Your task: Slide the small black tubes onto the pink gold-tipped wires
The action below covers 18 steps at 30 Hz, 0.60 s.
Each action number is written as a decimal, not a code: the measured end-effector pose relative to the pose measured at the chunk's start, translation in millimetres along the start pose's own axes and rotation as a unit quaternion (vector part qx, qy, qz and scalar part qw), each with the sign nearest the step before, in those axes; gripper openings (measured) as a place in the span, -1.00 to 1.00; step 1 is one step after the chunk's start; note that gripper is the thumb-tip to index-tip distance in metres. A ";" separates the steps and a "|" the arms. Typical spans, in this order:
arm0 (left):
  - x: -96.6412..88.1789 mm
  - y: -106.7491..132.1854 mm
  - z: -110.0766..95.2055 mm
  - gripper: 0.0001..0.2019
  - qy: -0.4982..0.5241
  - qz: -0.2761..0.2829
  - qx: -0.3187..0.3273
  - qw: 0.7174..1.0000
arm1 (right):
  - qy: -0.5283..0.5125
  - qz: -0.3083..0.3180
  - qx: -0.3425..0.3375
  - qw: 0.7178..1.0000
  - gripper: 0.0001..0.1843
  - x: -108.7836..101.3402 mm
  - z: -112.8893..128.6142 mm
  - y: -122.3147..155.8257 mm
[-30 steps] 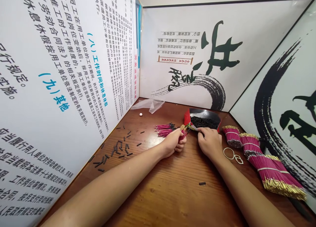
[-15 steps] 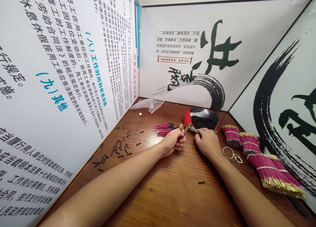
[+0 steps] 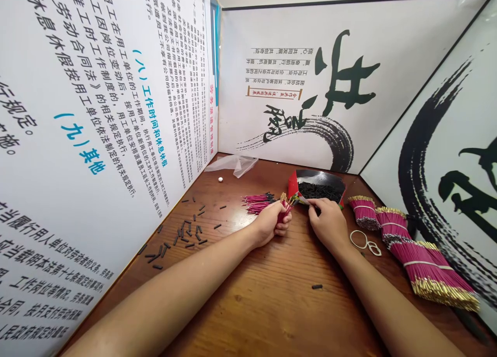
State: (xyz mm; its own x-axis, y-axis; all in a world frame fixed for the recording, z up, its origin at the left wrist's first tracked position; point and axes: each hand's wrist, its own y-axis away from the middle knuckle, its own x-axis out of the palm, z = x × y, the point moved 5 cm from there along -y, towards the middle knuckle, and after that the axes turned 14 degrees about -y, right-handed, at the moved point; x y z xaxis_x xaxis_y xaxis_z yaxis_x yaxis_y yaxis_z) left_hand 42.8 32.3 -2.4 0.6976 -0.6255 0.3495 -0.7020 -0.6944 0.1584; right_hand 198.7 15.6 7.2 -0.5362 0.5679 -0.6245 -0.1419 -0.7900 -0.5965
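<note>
My left hand (image 3: 272, 223) is closed around a small bundle of magenta wires (image 3: 286, 210), their gold-coloured metal ends pointing up out of the fist. One or more of these ends carry a dark piece at the tip. My right hand (image 3: 328, 220) is at the front rim of a red box (image 3: 293, 183) that holds many short black tubes (image 3: 320, 191). Its thumb and forefinger come together at the near left corner of the box, beside the wire ends. Anything between those fingertips is too small to make out. Just behind my left fist lie magenta wires with black ends (image 3: 256, 204).
Loose black tubes (image 3: 186, 233) are scattered on the wooden table (image 3: 264, 305) at left, and a single tube (image 3: 317, 286) lies nearer me. Banded magenta wire bundles (image 3: 435, 271) and pale rubber bands (image 3: 359, 239) lie at right. A clear plastic bag (image 3: 236, 165) rests by the back panel.
My right hand has shifted slightly right and down, and its fingers have changed shape at the box rim. My left hand still grips the wires in nearly the same place.
</note>
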 end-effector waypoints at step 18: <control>0.5 2.6 -4.1 -0.80 -0.042 -0.065 0.030 0.997 | -0.251 -0.073 -0.026 0.965 -0.80 -11.5 38.0 5.8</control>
State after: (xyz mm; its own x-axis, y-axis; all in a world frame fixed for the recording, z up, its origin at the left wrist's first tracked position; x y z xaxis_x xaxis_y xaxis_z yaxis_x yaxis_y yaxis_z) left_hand 40.7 31.7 2.0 0.7929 -0.5550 0.2516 -0.5974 -0.7895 0.1410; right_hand 172.4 -4.3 30.0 -0.8507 0.4787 -0.2172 -0.2113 -0.6897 -0.6926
